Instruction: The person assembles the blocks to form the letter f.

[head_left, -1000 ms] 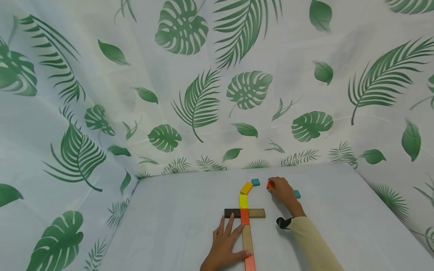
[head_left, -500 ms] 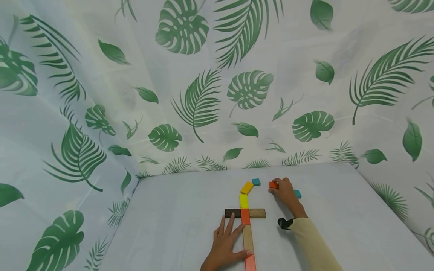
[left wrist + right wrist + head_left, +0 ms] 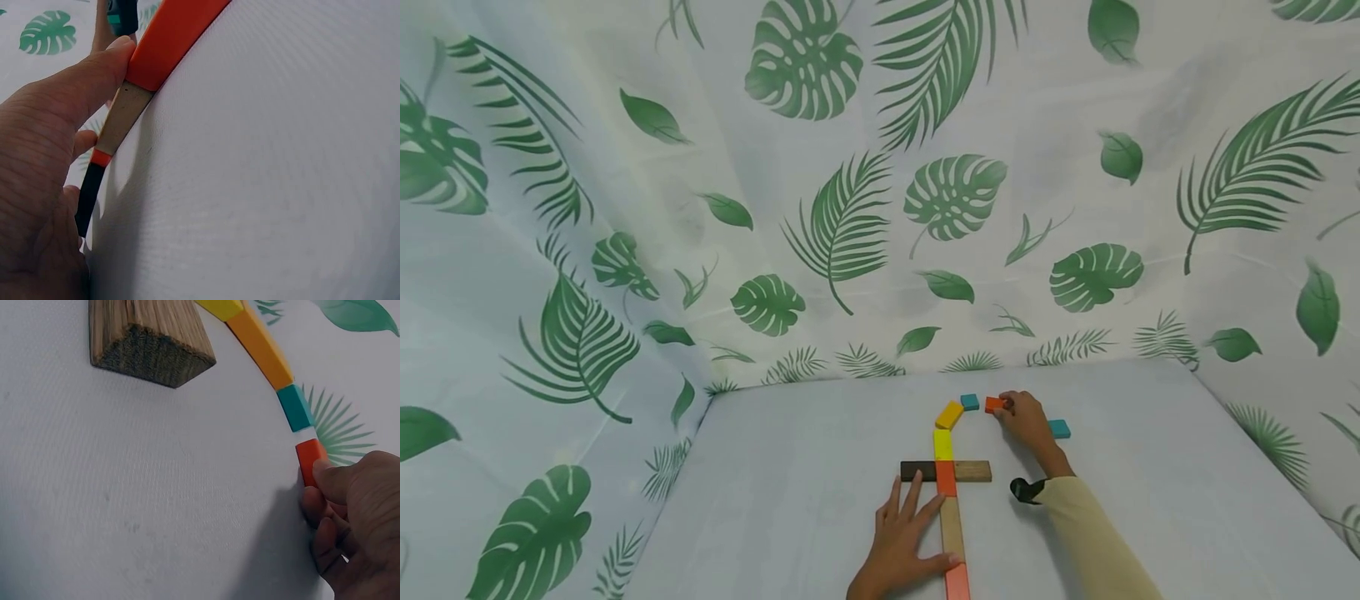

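My right hand (image 3: 1027, 422) pinches a small orange block (image 3: 308, 461) between thumb and fingers, low on the white surface. A short gap parts it from a teal block (image 3: 970, 402), which sits at the end of a curve with an amber block (image 3: 950, 415) and a yellow block (image 3: 942, 445). My left hand (image 3: 901, 542) lies with spread fingers along a straight row. Its thumb touches the row where a tan wooden block (image 3: 951, 530) meets a salmon-orange block (image 3: 957, 582). A fingertip reaches the dark block (image 3: 917, 472) of the crosspiece.
A second teal block (image 3: 1059, 429) lies right of my right hand, partly behind the wrist. A brown wooden block (image 3: 973, 472) forms the crosspiece's right arm, beside another orange block (image 3: 946, 478). A leaf-patterned sheet (image 3: 865, 333) rises behind the white surface (image 3: 775, 467).
My right hand has shifted a little left with the orange block, narrowing the gap to the teal block. The left hand stays in place on the row.
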Demonstrator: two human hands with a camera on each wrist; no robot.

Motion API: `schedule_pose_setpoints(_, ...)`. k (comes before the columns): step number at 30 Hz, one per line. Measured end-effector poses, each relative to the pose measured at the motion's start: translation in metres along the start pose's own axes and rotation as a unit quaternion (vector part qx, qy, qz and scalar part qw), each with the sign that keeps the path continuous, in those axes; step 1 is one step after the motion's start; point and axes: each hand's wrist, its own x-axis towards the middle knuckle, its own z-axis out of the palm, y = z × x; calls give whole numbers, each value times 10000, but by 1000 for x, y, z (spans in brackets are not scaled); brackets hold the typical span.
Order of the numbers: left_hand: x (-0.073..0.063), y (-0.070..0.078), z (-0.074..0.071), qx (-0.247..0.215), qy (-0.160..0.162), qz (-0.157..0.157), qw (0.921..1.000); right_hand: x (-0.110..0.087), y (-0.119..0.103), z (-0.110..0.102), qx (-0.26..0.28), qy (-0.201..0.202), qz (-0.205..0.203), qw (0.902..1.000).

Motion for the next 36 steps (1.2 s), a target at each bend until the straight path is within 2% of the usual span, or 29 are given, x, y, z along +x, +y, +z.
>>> schedule_pose_setpoints(14,-1,0,3,26,-51,-21,10000,3,-6,3,-283,-165,508,9982)
schedule_pose_setpoints(25,-1,2,2,148,-5,17,9999,2,-9,1,-374,-83,448,9983)
schedule_pose_setpoints(36,-1,3,-2,59,-12,-44,10000,5,-7,5,-239,-146,548,9981)
